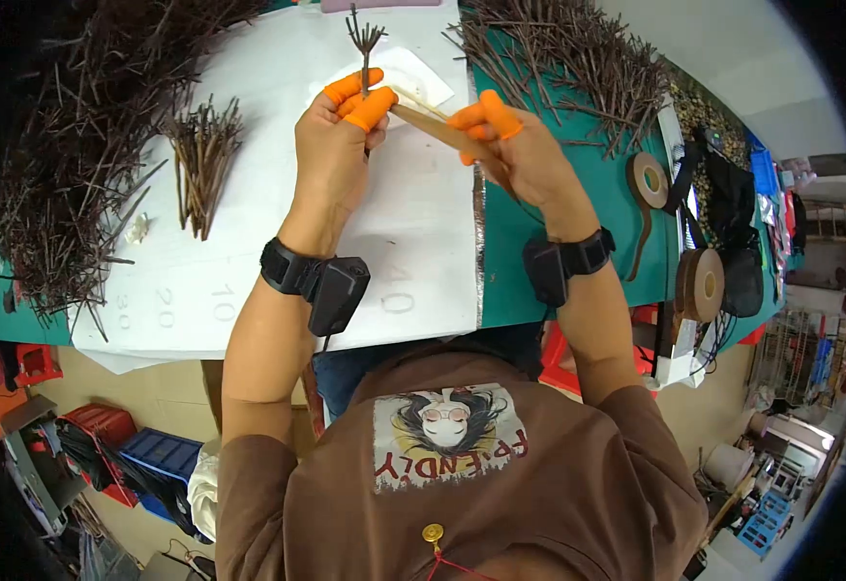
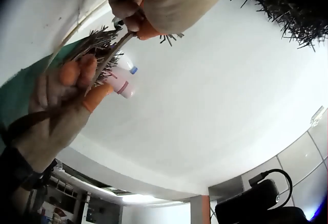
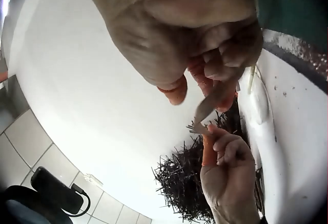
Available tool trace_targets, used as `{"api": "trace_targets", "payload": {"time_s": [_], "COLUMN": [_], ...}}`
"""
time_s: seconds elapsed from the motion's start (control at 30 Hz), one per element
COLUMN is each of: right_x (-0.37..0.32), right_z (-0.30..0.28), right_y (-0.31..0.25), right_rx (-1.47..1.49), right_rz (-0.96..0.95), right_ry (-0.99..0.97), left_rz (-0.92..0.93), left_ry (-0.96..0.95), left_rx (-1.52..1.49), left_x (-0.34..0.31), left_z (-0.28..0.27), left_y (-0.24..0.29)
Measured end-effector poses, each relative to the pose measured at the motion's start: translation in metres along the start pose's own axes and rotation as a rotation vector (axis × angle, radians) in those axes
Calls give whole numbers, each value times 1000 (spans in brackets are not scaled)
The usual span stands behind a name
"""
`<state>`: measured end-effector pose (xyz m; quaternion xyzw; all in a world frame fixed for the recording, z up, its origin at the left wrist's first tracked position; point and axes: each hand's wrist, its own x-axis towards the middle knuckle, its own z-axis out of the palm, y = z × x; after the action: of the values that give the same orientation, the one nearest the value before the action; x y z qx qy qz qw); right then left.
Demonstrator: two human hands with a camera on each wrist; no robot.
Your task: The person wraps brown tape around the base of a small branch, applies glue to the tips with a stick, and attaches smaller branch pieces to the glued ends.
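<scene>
My left hand (image 1: 331,160) pinches a dark branched twig (image 1: 366,41) upright between thumb and fingers, its forked tips spreading above them. Orange finger covers sit on several fingertips of both hands. A flat brown strip of tape (image 1: 442,131) stretches from the left fingertips to my right hand (image 1: 539,174), which grips it; its tail hangs toward the right wrist. In the right wrist view the tape (image 3: 205,109) bends where it meets the left fingers. A thin pale stick (image 1: 418,101) shows behind the tape, between the hands.
A small bundle of twigs (image 1: 200,169) lies on the white sheet (image 1: 423,252) at the left. Large twig piles stand at far left (image 1: 55,165) and back right (image 1: 588,58). Two brown tape rolls, one upper (image 1: 633,179) and one lower (image 1: 689,284), are at the right edge.
</scene>
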<state>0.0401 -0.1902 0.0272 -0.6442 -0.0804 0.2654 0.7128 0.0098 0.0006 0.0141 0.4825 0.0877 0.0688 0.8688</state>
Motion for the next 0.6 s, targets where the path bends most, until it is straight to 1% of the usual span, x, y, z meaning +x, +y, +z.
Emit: {"api": "trace_targets", "payload": {"time_s": [0.07, 0.17, 0.27, 0.37, 0.47, 0.5, 0.6], "right_x": [3, -1, 3, 1, 7, 7, 3], "right_z": [-8, -3, -3, 6, -3, -3, 3], "right_y": [5, 2, 11, 7, 12, 11, 8], "right_rx": [-82, -197, -202, -110, 313, 440, 672], "right_rz": [-83, -57, -137, -190, -207, -165, -101], "right_ry": [-4, -9, -67, 75, 17, 11, -66], "left_rz": [35, 48, 47, 52, -20, -44, -157], "left_ry": [37, 36, 39, 103, 94, 49, -32], "left_rx": [18, 32, 56, -99, -259, -305, -480], "left_x": [2, 5, 4, 4, 7, 7, 2], "left_z": [-3, -7, -4, -2, -7, -9, -1], "left_y": [5, 6, 5, 7, 6, 4, -7]}}
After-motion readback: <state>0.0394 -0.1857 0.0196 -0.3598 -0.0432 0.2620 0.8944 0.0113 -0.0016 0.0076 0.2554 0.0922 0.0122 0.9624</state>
